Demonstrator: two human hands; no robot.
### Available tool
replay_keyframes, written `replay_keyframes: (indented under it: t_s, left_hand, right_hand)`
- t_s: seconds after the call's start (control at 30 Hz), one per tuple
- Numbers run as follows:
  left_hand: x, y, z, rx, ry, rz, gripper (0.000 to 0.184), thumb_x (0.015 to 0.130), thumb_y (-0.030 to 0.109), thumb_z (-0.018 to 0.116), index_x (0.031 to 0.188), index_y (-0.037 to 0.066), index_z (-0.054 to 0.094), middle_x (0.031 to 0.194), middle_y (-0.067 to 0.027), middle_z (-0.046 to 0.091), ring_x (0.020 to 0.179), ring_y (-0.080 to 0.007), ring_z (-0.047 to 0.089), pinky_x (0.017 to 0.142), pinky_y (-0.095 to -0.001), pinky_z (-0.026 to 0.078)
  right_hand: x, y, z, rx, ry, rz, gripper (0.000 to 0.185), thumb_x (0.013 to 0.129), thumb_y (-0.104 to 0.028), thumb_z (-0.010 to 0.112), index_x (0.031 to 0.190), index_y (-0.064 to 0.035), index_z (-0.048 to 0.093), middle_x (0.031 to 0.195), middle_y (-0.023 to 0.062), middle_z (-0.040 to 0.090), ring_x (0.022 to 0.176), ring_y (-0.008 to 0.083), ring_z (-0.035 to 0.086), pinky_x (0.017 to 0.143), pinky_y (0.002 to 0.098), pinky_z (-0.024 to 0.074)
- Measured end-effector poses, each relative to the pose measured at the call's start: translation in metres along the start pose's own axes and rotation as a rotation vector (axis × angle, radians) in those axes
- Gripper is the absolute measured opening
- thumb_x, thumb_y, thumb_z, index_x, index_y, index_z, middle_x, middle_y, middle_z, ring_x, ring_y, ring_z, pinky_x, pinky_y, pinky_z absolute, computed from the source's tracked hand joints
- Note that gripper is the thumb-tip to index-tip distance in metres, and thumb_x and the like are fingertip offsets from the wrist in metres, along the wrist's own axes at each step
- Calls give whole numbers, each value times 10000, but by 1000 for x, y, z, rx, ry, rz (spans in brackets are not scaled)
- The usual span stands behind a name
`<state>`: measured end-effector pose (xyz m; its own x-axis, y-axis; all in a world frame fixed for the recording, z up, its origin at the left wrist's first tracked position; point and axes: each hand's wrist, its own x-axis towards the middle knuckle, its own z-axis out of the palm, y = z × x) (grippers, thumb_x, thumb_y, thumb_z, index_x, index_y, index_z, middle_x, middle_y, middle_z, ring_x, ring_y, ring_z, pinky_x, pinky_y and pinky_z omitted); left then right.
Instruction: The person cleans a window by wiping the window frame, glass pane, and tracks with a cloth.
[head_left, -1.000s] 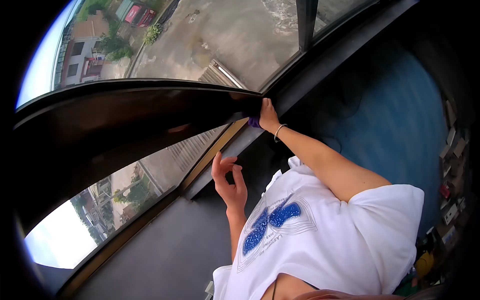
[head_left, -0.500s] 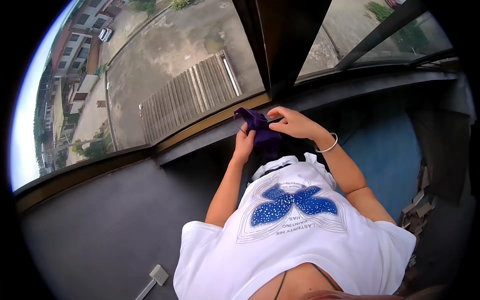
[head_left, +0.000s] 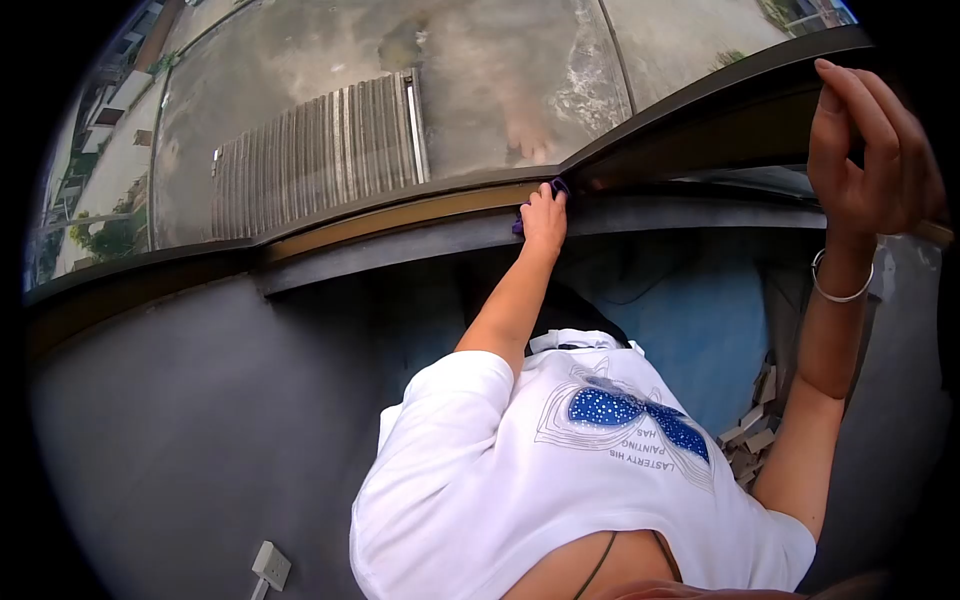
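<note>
My left hand reaches forward to the window sill, its fingers closed over a purple cloth. The cloth is bunched and mostly hidden under the hand, pressed against the brown window frame. My right hand is raised at the far right, in front of the dark window sash. Its fingers are loosely bent and apart from the thumb, and I see nothing in them. Whether it touches the sash I cannot tell. A light bracelet circles the right wrist.
A grey ledge runs below the window. Under it are a blue panel and stacked broken pieces. A white socket box is on the dark wall. Outside, a corrugated roof lies far below.
My left hand has carried the cloth onto the window frame. My right hand has left the cloth and risen to the far right. The view has turned, and the window sash looks differently placed.
</note>
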<state>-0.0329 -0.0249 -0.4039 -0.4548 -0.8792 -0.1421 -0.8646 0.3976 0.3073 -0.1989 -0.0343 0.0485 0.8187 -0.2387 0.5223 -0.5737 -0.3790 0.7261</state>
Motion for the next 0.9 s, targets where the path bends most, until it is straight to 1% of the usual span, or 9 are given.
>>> replay_keyframes:
  t_s: [0.07,0.27,0.33,0.4,0.57,0.77,0.83,0.87,0.9]
  left_hand:
    - [0,-11,6,45,-2,61,240,877,160,504,1080,211,621,1026,-98,520,931,-255,576,701,-390,483]
    - [-39,-92,-21,64,88,-17,267,821,116,552,1057,217,625,988,-95,519,931,-255,558,721,-374,442]
    - [-58,-138,-30,166,138,-81,213,824,127,552,1008,213,614,951,-79,511,892,-249,558,706,-373,438]
    - [-81,-180,-42,226,133,-195,249,812,101,558,1029,207,617,979,-80,521,906,-254,562,713,-372,449]
    - [-117,-257,-68,259,166,-644,213,795,84,578,1000,135,609,989,-110,526,904,-298,582,721,-423,496]
    - [-79,-189,-58,138,233,-441,140,760,110,622,895,78,603,929,-115,540,868,-297,600,694,-408,507]
    - [-70,-148,-45,65,189,-278,171,732,102,639,898,81,604,915,-112,533,851,-290,595,669,-401,496]
    - [-65,-130,-35,28,186,-182,175,730,99,635,901,85,604,914,-110,531,843,-285,592,658,-398,490]
    - [-59,-114,-28,-8,183,-87,179,728,96,630,905,89,603,913,-109,528,834,-280,589,646,-395,484]
  right_hand:
    - [9,2,11,-98,-26,-24,70,806,-50,698,870,-30,676,776,0,703,615,65,648,508,144,495]
    - [-16,2,14,20,75,91,17,827,-11,666,811,-6,662,756,51,702,576,105,646,512,158,522]
    - [-23,-3,3,142,-212,371,170,857,0,621,1022,40,622,855,119,694,696,138,659,638,211,541]
    - [-25,8,-9,205,-358,515,261,873,6,599,1128,62,602,904,153,689,756,155,666,701,238,550]
    - [-26,-3,1,149,-264,399,314,865,4,605,1173,55,576,893,123,675,771,142,655,714,235,535]
    - [-15,-4,-3,190,-346,397,381,856,1,613,1228,46,544,878,87,659,790,126,643,731,231,518]
    - [-1,4,-10,568,-673,469,404,853,0,616,1246,43,533,874,75,653,796,121,638,736,229,512]
    - [15,-14,0,131,-358,306,215,834,-127,604,1040,-68,601,773,-1,608,743,127,556,693,270,416]
    - [14,-15,7,5,-221,226,148,828,-160,599,963,-103,621,746,-24,597,708,133,524,672,284,384]
